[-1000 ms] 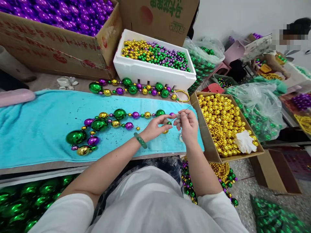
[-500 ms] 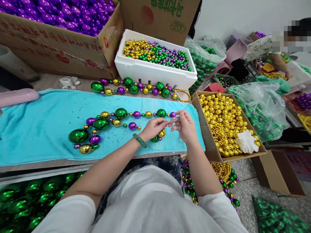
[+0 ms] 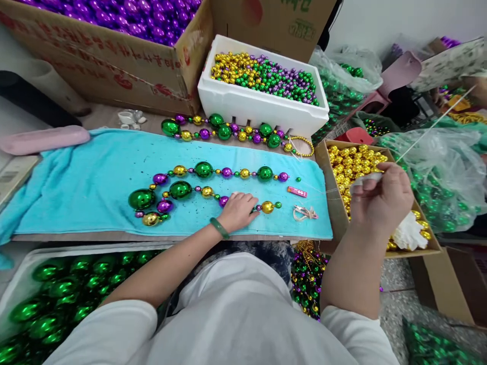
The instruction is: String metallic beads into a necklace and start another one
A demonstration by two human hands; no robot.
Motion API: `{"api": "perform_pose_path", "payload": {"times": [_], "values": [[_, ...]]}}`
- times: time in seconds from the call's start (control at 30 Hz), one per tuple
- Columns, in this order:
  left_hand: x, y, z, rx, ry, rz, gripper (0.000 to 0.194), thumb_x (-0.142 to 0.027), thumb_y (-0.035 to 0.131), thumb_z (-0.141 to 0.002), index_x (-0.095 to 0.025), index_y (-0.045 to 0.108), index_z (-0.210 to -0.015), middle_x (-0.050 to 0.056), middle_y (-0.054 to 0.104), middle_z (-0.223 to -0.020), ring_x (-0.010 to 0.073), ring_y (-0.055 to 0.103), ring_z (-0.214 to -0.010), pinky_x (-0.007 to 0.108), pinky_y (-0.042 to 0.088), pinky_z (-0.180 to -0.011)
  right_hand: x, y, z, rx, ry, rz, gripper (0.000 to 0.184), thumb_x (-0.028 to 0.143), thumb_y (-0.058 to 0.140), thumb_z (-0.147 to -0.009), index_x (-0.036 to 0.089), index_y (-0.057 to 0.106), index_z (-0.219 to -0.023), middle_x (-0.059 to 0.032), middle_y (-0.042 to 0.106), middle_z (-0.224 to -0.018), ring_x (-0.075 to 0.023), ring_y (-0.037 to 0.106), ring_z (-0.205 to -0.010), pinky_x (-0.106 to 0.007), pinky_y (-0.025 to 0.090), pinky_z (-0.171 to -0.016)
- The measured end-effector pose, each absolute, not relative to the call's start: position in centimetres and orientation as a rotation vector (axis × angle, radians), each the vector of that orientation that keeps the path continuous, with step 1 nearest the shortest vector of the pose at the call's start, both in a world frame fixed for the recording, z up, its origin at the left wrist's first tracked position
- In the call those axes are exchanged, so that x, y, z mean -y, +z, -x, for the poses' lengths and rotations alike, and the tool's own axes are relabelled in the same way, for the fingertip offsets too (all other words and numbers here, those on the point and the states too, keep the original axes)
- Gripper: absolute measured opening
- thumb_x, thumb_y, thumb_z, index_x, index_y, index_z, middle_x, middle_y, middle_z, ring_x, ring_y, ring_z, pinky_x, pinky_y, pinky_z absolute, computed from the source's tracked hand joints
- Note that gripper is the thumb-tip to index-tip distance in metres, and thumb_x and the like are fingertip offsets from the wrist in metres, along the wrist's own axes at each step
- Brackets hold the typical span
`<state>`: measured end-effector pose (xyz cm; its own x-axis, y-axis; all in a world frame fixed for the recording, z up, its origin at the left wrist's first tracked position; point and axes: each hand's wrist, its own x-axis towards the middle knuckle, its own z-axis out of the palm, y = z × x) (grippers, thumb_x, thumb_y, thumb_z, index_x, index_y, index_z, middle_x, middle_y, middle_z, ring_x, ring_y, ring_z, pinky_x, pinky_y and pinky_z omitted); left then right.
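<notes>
Left hand (image 3: pixel 239 212) cups the bead string (image 3: pixel 180 190), grip unclear; right hand (image 3: pixel 380 190) pinches a white strand (image 3: pixel 433 123); a sharp tug could shed the end bead (image 3: pixel 278 205)

My hands aren't together anymore: the right hand (image 3: pixel 383 197) has swung off to the right, up by the box of gold beads (image 3: pixel 327 170), with a thin pale rod (image 3: pixel 429 129) now sticking way out. My left hand (image 3: pixel 240 209) is down flat on the bead strand (image 3: pixel 268 207), and a pink packet (image 3: pixel 297 192) is uncovered.
</notes>
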<state>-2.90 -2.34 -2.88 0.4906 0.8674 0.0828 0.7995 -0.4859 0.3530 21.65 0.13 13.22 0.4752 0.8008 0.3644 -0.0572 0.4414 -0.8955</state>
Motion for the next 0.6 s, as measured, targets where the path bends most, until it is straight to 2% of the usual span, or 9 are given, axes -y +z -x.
{"api": "perform_pose_path", "payload": {"times": [0.13, 0.27, 0.43, 0.5, 0.6], "values": [[2.3, -2.5, 5.9, -1.595, 0.450, -2.427, 0.031, -0.037, 0.057, -0.088, -0.019, 0.060, -0.113, 0.010, 0.064, -0.113, 0.0283, 0.059, -0.104, 0.042, 0.043, -0.089, -0.6, 12.6, -24.2, 0.811, 0.614, 1.096, 0.011, 0.020, 0.054, -0.084, 0.015, 0.060, -0.076, 0.0067, 0.044, -0.042, -0.0059, 0.037, -0.033, -0.019, 0.024, -0.033], [1.9, -2.8, 8.3, -1.715, 0.499, -2.359, 0.051, -0.043, 0.061, -0.084, -0.018, 0.054, -0.128, 0.013, 0.061, -0.121, 0.0299, 0.059, -0.108, 0.041, 0.044, -0.091, -1.6, 9.5, -24.6, 0.706, 0.731, 1.237, 0.012, 0.025, 0.059, -0.084, 0.016, 0.058, -0.076, 0.0086, 0.043, -0.043, -0.0061, 0.039, -0.032, -0.017, 0.023, -0.031], [2.4, -4.2, 11.0, -1.740, 0.406, -2.487, 0.064, -0.049, 0.058, -0.085, -0.015, 0.046, -0.139, 0.018, 0.064, -0.117, 0.0349, 0.057, -0.111, 0.053, 0.033, -0.104, -2.3, 6.1, -24.4, 0.676, 0.804, 1.333, 0.021, 0.035, 0.068, -0.080, 0.017, 0.058, -0.075, 0.0095, 0.044, -0.042, -0.0049, 0.037, -0.031, -0.016, 0.028, -0.030], [2.7, -4.5, 12.3, -1.753, 0.395, -2.535, 0.062, -0.048, 0.056, -0.087, -0.015, 0.047, -0.139, 0.018, 0.065, -0.117, 0.0362, 0.053, -0.119, 0.055, 0.029, -0.107, -2.2, 5.7, -24.8, 0.659, 0.771, 1.306, 0.016, 0.029, 0.067, -0.078, 0.017, 0.060, -0.072, 0.0078, 0.045, -0.041, -0.0060, 0.038, -0.032, -0.017, 0.029, -0.030], [2.9, -4.3, 14.3, -1.785, 0.412, -2.558, 0.045, -0.041, 0.052, -0.090, -0.020, 0.056, -0.129, 0.017, 0.064, -0.122, 0.0361, 0.047, -0.126, 0.057, 0.026, -0.109, -2.0, 6.1, -25.8, 0.623, 0.686, 1.264, 0.010, 0.017, 0.061, -0.077, 0.017, 0.063, -0.067, 0.0049, 0.046, -0.040, -0.0072, 0.038, -0.033, -0.017, 0.031, -0.031]]}}
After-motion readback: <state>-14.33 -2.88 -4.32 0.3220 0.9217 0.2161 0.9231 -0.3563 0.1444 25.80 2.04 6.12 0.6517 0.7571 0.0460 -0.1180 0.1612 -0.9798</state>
